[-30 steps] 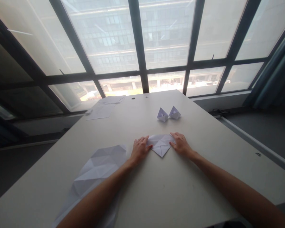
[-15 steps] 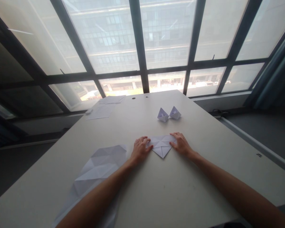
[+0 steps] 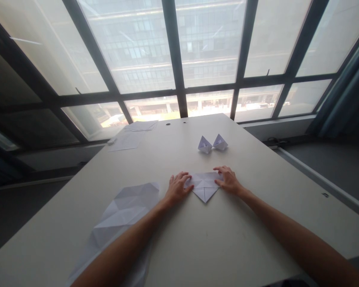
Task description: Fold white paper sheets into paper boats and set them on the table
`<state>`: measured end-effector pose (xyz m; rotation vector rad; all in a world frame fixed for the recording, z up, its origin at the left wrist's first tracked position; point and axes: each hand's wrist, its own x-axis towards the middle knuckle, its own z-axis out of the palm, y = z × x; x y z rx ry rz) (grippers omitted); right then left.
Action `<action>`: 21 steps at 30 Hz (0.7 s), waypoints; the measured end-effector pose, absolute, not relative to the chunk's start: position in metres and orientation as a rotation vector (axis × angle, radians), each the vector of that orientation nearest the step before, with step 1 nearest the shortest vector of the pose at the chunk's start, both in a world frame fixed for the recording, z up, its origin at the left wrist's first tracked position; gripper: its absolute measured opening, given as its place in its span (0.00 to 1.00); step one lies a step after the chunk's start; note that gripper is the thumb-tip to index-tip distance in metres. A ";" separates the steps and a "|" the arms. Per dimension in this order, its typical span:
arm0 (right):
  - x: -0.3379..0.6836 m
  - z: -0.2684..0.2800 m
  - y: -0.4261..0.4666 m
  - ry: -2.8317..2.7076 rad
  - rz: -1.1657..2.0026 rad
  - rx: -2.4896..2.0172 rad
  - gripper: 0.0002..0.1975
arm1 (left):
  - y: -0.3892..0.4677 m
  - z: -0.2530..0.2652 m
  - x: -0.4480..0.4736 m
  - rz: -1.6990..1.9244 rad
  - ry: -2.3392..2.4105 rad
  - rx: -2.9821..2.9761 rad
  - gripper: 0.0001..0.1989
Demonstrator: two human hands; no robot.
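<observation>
A small piece of folded white paper [image 3: 205,187] lies on the white table in front of me. Its straight edge faces away and its pointed end faces me, with crease lines across it. My left hand [image 3: 179,186] is at its left end, thumb on the near side and fingers on the far side. At the right end, my right hand [image 3: 226,180] grips it the same way, fingers curved. The paper's two outer corners are partly hidden by the fingers. Beyond them stand two folded paper boats, one on the left [image 3: 205,145] and one on the right [image 3: 220,142].
A large creased white sheet [image 3: 119,215] lies to the left, partly under my left forearm. Flat papers [image 3: 127,140] rest at the table's far left. The white table [image 3: 251,235] reaches toward tall windows [image 3: 209,48]. A small dark mark [image 3: 325,195] shows near its right edge.
The folded paper has shifted slightly toward me, its point now a little lower. My hands have stayed nearly in place, with the right fingers raised a bit.
</observation>
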<state>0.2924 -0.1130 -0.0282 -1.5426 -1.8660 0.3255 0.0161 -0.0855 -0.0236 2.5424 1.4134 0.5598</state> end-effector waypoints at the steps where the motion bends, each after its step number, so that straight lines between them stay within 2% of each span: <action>1: 0.293 -0.028 -0.113 -1.854 0.345 -1.499 0.22 | -0.086 -0.023 0.016 0.561 1.408 2.542 0.18; 6: 0.293 -0.031 -0.110 -1.723 0.368 -1.403 0.17 | -0.085 -0.026 0.015 0.575 1.410 2.526 0.22; 12: 0.292 -0.032 -0.109 -1.563 0.491 -1.389 0.15 | -0.078 -0.032 0.014 0.743 1.431 2.395 0.34; 16: 0.289 -0.027 -0.110 -1.499 0.516 -1.264 0.15 | -0.072 -0.028 0.013 0.979 1.446 2.057 0.33; 21: 0.287 -0.023 -0.112 -1.406 0.536 -1.223 0.16 | -0.076 -0.017 0.016 1.077 1.142 1.684 0.28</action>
